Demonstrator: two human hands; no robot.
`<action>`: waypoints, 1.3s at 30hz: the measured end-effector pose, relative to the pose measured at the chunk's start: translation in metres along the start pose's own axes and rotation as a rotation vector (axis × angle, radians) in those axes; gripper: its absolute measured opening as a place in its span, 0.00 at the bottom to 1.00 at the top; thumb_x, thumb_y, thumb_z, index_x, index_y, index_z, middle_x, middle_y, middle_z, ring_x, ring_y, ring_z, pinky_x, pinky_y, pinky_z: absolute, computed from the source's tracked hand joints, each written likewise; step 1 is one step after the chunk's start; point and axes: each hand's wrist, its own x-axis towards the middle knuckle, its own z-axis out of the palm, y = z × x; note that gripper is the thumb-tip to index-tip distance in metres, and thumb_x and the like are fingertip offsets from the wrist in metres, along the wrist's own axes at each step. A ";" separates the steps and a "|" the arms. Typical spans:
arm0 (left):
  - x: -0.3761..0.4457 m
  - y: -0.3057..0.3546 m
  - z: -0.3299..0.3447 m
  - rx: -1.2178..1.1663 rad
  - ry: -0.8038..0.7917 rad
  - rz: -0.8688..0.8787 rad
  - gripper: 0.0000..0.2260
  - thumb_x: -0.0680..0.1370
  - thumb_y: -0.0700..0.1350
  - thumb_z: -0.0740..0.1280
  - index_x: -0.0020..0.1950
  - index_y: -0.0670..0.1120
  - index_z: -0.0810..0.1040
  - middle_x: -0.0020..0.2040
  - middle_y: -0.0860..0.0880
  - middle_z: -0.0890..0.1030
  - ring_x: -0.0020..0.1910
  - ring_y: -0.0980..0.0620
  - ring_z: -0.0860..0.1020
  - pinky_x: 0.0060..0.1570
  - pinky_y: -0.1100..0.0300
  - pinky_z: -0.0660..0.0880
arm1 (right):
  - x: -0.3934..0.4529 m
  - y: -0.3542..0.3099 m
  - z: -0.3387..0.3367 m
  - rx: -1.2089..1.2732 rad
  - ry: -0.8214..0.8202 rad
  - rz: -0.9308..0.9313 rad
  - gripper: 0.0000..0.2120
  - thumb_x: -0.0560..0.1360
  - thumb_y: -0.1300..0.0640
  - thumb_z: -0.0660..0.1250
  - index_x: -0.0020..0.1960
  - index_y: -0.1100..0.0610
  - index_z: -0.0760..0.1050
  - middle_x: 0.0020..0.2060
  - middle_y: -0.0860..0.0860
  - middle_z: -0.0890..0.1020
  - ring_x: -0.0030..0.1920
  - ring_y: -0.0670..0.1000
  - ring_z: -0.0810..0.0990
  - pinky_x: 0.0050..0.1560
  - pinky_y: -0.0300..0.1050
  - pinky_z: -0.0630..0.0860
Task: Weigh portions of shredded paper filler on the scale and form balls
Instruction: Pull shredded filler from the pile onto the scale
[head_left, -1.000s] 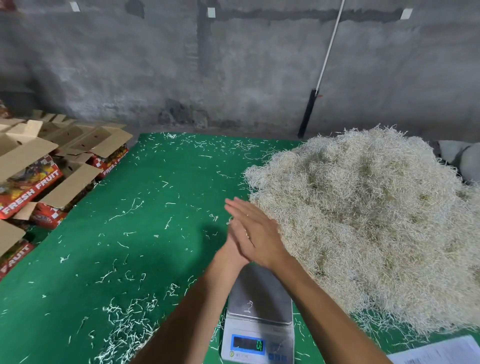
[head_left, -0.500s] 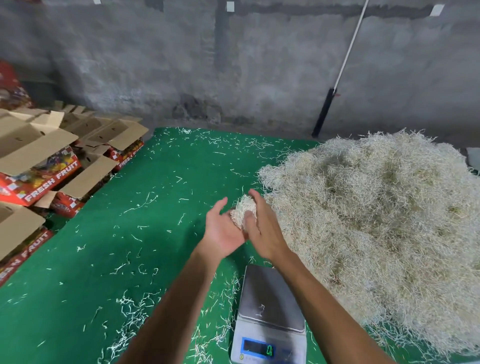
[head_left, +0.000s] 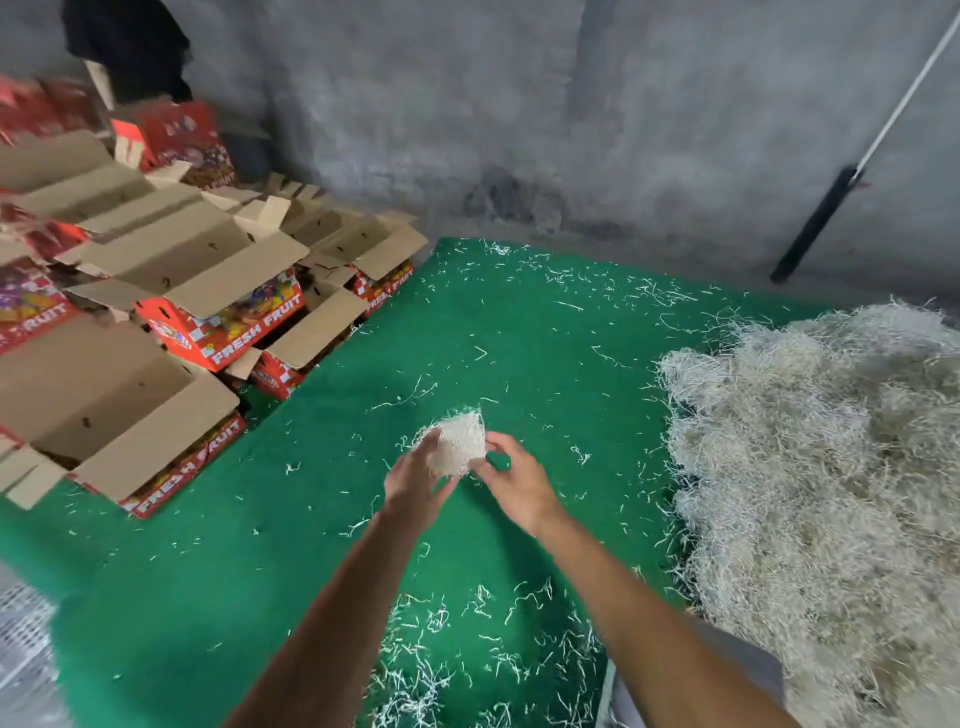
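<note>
A green bench (head_left: 519, 338) fills most of the view, strewn with loose paper strands. To the right of the fingers, well apart from them, a large heap of shredded paper (head_left: 821, 493) is piled on the bench. To the left and beyond the fingers, opened fruit boxes (head_left: 208, 291) are stacked beside the bench edge. Nearer than the fingers, under the right forearm, only a grey corner of what is probably the scale (head_left: 748, 660) is seen; its display is hidden.

Above the bench, a small wad of paper (head_left: 460, 447) is held between the two hands. The left hand (head_left: 418, 480) is cupped against the wad's left and underside, its fingers wrapped partly round it. The right hand (head_left: 517, 480) sits just beside the wad on the right; its fingers are loosely curled and touch the wad's edge, though a firm grip cannot be confirmed.

The step in hand is judged to be the shaping of a portion into a ball. For a good result, the wad should be rolled and pressed evenly between both palms, with the stray strands at the top left tucked inward first. Pressure is best kept moderate, since springy paper is likely to loosen again when released, and strands may be shed onto the bench.
</note>
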 end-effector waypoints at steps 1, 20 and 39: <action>0.006 0.005 -0.009 -0.024 0.056 0.014 0.20 0.76 0.55 0.73 0.64 0.49 0.76 0.70 0.43 0.75 0.71 0.42 0.71 0.68 0.45 0.72 | 0.007 0.004 0.013 0.021 -0.059 0.021 0.23 0.83 0.50 0.67 0.76 0.46 0.69 0.73 0.47 0.75 0.51 0.45 0.78 0.68 0.51 0.75; 0.053 0.000 -0.042 -0.123 -0.029 0.024 0.14 0.80 0.55 0.68 0.64 0.54 0.79 0.64 0.51 0.80 0.63 0.50 0.78 0.64 0.42 0.76 | 0.048 0.007 0.053 0.055 -0.121 0.101 0.19 0.86 0.50 0.61 0.76 0.44 0.70 0.70 0.45 0.76 0.69 0.49 0.75 0.72 0.48 0.69; -0.112 -0.170 0.118 0.974 -0.527 0.523 0.13 0.74 0.56 0.75 0.54 0.52 0.81 0.50 0.55 0.84 0.48 0.60 0.82 0.52 0.61 0.79 | -0.240 0.104 -0.219 -0.488 0.624 0.042 0.23 0.80 0.41 0.69 0.70 0.53 0.77 0.66 0.52 0.81 0.63 0.55 0.79 0.57 0.43 0.75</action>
